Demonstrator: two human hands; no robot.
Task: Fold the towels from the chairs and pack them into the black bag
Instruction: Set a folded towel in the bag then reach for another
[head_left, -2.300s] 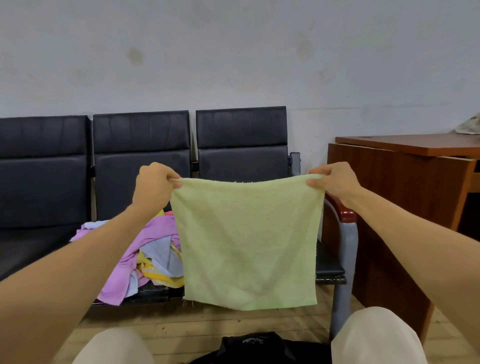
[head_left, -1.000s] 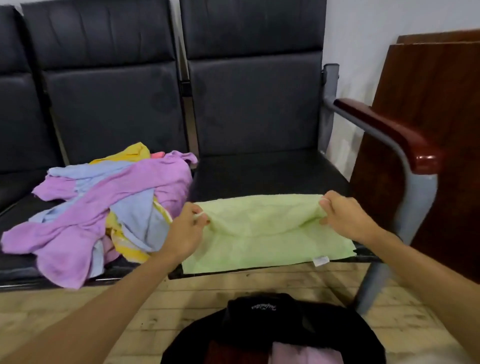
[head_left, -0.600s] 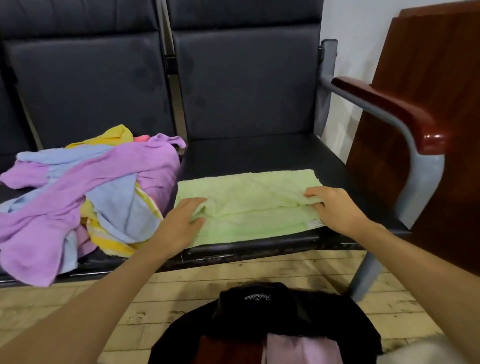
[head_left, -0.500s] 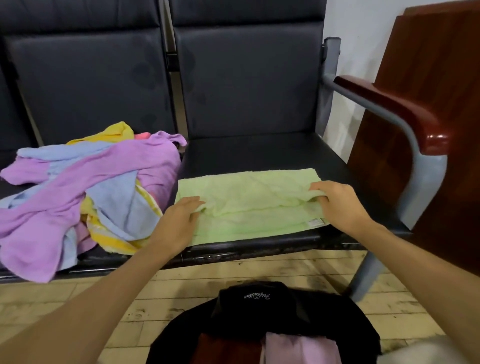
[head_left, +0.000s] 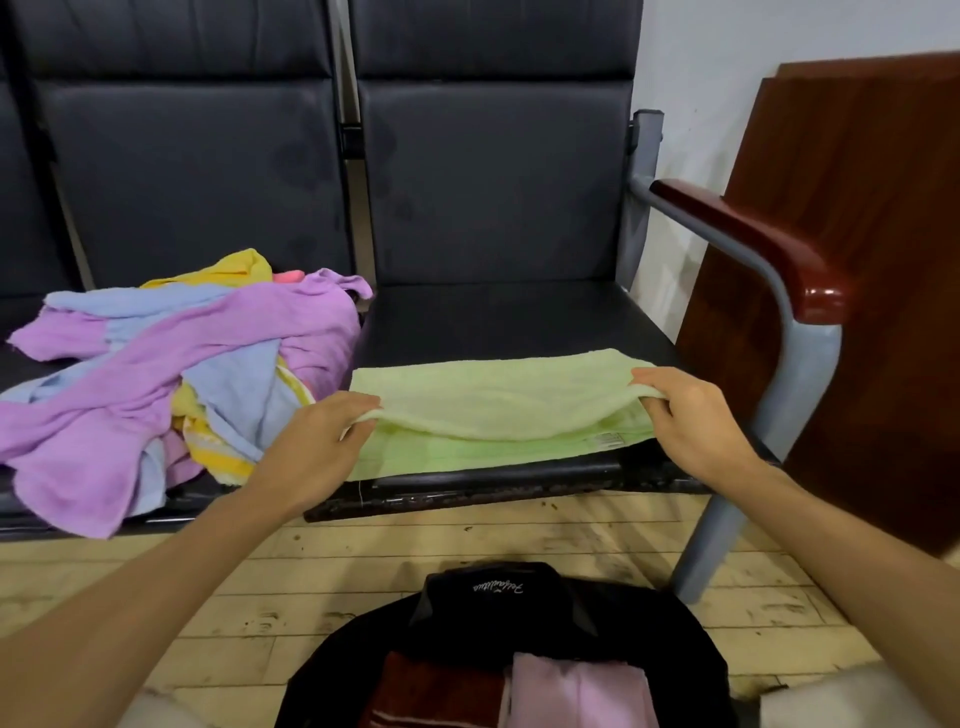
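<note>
A light green towel lies folded in half on the front of the right black chair seat. My left hand pinches the left end of its upper layer, and my right hand pinches the right end, lifting that layer slightly off the lower one. A heap of purple, blue and yellow towels covers the middle seat to the left. The open black bag sits on the floor below, with a dark red towel and a pink towel inside.
A grey metal chair leg with a red-brown armrest rises at the right of the seat. A brown wooden desk panel stands further right. Wooden floorboards run between the chairs and the bag.
The towel went from being held up spread open to lying folded in half on the seat. Both hands now pinch the ends of its upper layer and lift it slightly.
</note>
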